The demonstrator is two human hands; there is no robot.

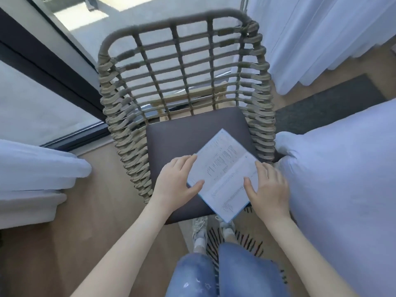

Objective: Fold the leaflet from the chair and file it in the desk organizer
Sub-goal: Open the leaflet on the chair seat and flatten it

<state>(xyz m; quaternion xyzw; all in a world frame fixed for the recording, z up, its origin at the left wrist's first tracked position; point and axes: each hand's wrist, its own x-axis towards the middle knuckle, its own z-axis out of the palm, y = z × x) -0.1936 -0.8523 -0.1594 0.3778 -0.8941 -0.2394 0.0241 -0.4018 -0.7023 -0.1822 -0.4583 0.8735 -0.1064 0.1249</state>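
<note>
A white printed leaflet (222, 172) with a light blue edge lies open and flat on the dark seat cushion (182, 136) of a woven rope chair (128, 99). A crease runs across its middle. My left hand (174, 185) rests on the leaflet's left edge, fingers spread, thumb on the paper. On the right side of the sheet lies my right hand (267, 189), palm down with fingers apart. Neither hand grips the paper. The leaflet's near corner juts past the front of the seat. No desk organizer is in view.
White bedding (342, 179) bulges close on the right, and more white bedding (32, 174) sits at the left. A glass door with a dark frame (53, 67) is behind the chair, white curtains (321, 39) at the upper right. Wooden floor and a striped rug (246, 241) lie below.
</note>
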